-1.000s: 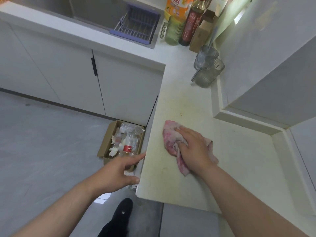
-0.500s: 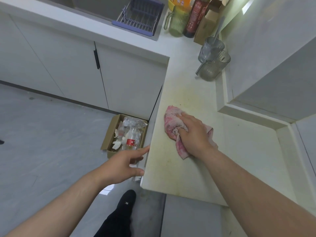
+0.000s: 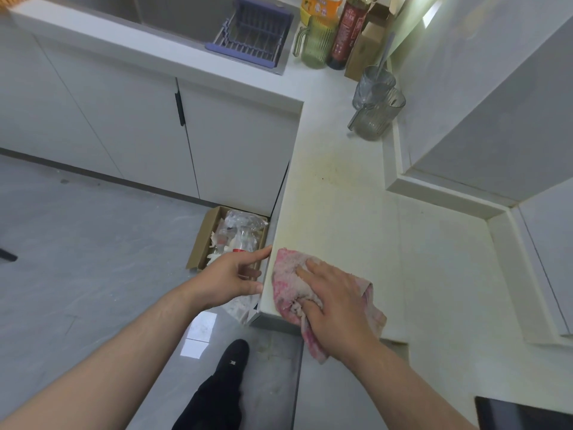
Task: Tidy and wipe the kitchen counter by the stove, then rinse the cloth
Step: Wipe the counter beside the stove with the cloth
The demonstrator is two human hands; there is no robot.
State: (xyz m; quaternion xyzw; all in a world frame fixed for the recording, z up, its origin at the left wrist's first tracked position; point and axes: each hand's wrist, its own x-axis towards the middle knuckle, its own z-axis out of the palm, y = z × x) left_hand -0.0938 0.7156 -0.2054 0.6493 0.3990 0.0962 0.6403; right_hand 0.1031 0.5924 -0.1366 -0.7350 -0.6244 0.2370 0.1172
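A pink cloth [image 3: 286,274] lies crumpled at the near left corner of the white counter [image 3: 341,212], partly hanging over the front edge. My right hand [image 3: 335,302] presses flat on top of it, fingers spread. My left hand [image 3: 232,276] is cupped just off the counter's left edge, fingertips touching the edge, holding nothing. Yellowish stains and specks mark the counter further back. The black stove corner [image 3: 524,414] shows at the bottom right.
Two ribbed glass jugs [image 3: 376,110] stand by the wall. A green jug [image 3: 314,41], bottles [image 3: 345,32] and a box sit at the back corner beside the sink with a purple rack [image 3: 254,35]. A cardboard box of rubbish [image 3: 229,237] sits on the floor.
My right hand has swept the cloth toward me and left, to the counter's near corner. My left hand has stayed cupped beside the counter edge.
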